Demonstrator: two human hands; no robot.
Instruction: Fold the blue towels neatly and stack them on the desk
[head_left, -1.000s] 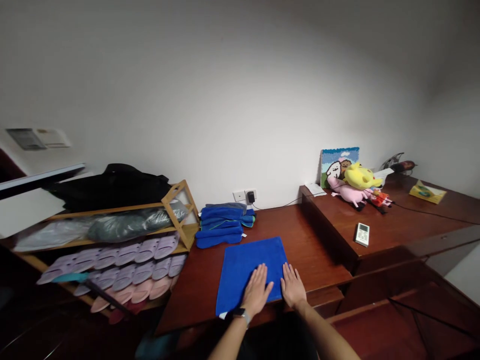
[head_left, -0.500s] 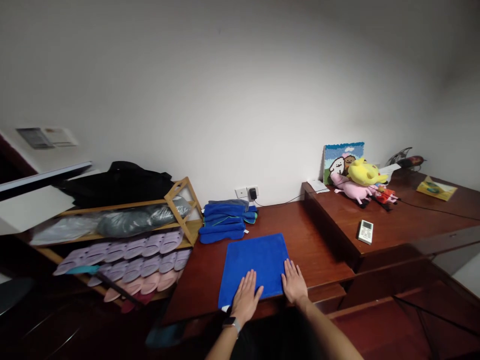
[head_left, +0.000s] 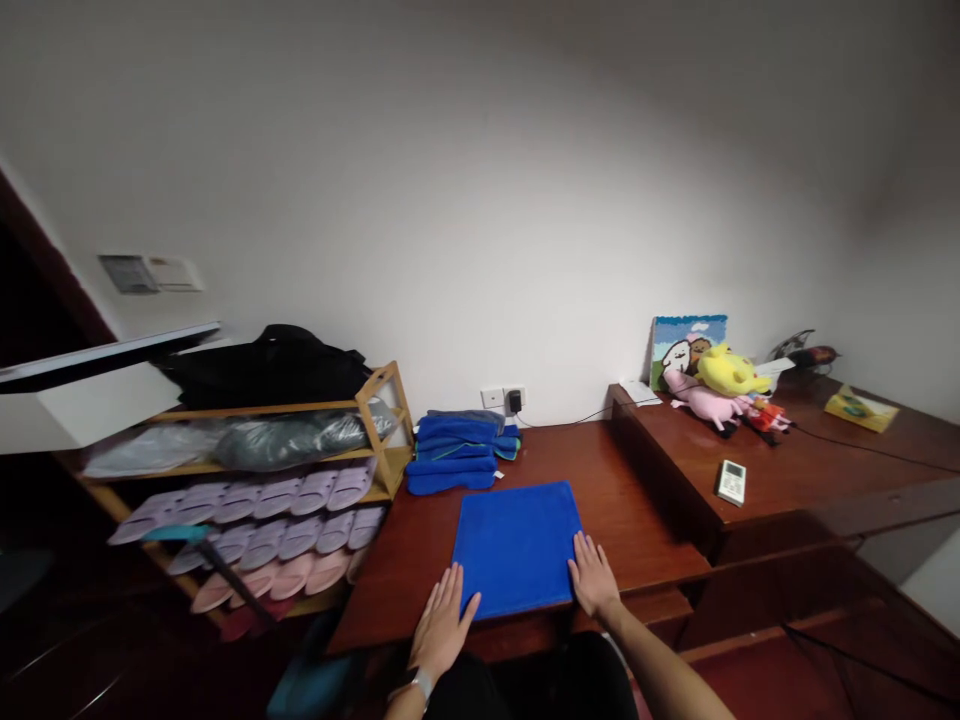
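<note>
A blue towel [head_left: 517, 545] lies spread flat in a near square at the front of the brown desk [head_left: 630, 520]. At its near left corner rests my left hand [head_left: 441, 622], fingers stretched out, with a watch band on the wrist. My right hand [head_left: 594, 578] lies flat along the towel's right edge, fingers extended and fingertips touching or just beside the cloth. Neither hand grips anything. Behind the spread towel, against the wall, sits a stack of folded blue towels [head_left: 454, 455] with a grey one on top.
On the left stands a wooden shoe rack [head_left: 394, 470] with purple slippers [head_left: 292, 495] and a black bag [head_left: 270, 370]. The raised desk section at right holds a remote control [head_left: 731, 482], plush toys [head_left: 727, 372] and a tissue pack [head_left: 861, 408]. A black plug [head_left: 514, 400] sits in the wall socket.
My left hand has slid left, off the towel's middle front to its left corner. My right hand stays near the right edge. The camera view has shifted slightly.
</note>
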